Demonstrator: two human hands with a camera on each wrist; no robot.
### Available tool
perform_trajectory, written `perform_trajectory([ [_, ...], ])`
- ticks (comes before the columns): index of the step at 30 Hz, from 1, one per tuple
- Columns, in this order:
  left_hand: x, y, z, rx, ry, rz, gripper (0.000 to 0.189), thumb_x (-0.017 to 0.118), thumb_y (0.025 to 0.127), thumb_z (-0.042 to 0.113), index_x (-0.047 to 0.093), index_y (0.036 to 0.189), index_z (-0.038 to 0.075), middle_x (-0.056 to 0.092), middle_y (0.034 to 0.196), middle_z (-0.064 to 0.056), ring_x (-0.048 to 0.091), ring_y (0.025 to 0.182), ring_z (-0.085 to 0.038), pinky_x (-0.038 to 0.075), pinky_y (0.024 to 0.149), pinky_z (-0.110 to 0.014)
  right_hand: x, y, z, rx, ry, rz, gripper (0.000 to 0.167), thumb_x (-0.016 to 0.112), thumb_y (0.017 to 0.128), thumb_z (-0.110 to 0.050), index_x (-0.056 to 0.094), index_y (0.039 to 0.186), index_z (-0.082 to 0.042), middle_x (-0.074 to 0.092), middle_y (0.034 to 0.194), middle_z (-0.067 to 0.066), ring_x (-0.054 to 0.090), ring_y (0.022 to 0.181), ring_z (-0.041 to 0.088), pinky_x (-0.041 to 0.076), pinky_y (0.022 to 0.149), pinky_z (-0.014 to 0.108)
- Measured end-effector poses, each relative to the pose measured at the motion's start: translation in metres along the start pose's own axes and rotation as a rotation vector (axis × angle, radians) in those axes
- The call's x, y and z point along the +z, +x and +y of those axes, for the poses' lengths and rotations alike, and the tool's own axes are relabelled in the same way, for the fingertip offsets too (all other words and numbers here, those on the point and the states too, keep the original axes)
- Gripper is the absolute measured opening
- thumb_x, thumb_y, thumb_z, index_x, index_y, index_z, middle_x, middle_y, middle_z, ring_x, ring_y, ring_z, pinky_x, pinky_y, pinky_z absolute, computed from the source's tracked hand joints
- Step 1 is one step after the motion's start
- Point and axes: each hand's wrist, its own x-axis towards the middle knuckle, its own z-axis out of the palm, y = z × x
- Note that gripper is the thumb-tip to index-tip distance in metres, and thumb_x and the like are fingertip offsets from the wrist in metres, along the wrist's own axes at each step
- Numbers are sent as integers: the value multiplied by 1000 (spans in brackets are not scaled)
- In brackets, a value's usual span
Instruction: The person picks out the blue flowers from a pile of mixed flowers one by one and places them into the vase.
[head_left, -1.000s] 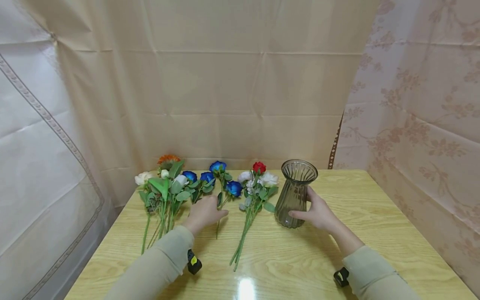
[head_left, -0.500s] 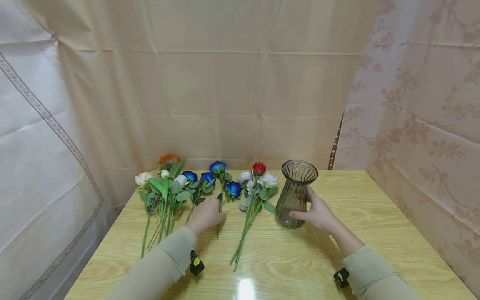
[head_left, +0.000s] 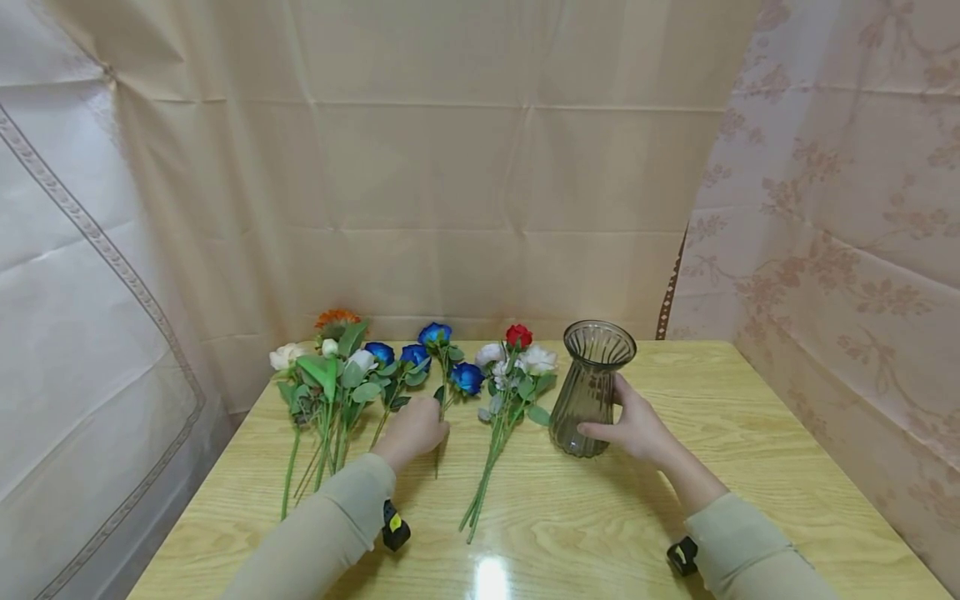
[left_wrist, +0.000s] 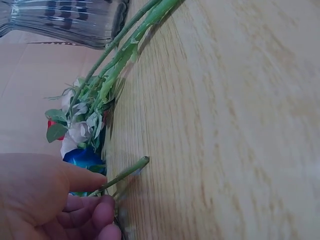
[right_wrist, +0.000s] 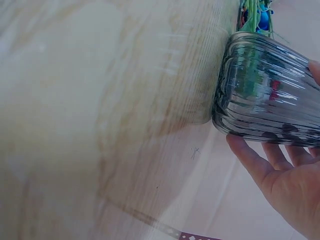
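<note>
Between thumb and fingertips, my left hand [head_left: 411, 432] pinches the stem of a blue rose; the green stem end [left_wrist: 132, 169] pokes out past the fingers in the left wrist view. Two blue blooms, an upper one [head_left: 435, 334] and a lower one [head_left: 467, 379], lie above the hand; I cannot tell whether both grow on the held stem. My right hand [head_left: 636, 423] holds a grey-brown ribbed glass vase [head_left: 583, 408], which stands upright on the table. The right wrist view shows the fingers [right_wrist: 280, 160] spread along the vase's side.
Right of my left hand lies a bunch with a red rose [head_left: 518, 336] and white flowers [head_left: 537, 359]. On the left are white blooms [head_left: 285, 357], an orange flower [head_left: 337, 318] and more blue roses [head_left: 415, 355]. Beige cloth [head_left: 420, 183] hangs behind the wooden table [head_left: 600, 533].
My left hand has shifted slightly toward me, and its thumb has drawn in against the fingers at the stem. My right hand and the vase stay where they were.
</note>
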Motion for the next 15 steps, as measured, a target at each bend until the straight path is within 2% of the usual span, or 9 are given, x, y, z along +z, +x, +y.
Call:
perform_trajectory([
  [5, 3, 3, -2, 5, -31, -12, 38, 63, 102, 16, 53, 66, 12, 40, 52, 0, 38, 43, -14, 36, 45, -31, 1, 0, 2, 13, -8, -2, 98, 88, 81, -34, 31, 156, -7, 53, 141, 21, 50, 129, 44, 40, 103, 64],
  [12, 6, 7, -6, 55, -63, 17, 52, 61, 98, 8, 37, 53, 16, 25, 46, 6, 25, 41, -11, 27, 43, -28, 1, 0, 2, -1, -8, 6, 97, 88, 81, -34, 32, 155, -6, 54, 140, 21, 51, 128, 45, 40, 103, 65],
  [15, 6, 8, -8, 60, -94, 24, 52, 61, 96, 6, 36, 51, 17, 24, 44, 7, 29, 37, -11, 29, 42, -27, 1, 0, 2, 4, -8, 6, 98, 89, 81, -34, 32, 155, -7, 54, 140, 21, 51, 128, 44, 41, 103, 64],
])
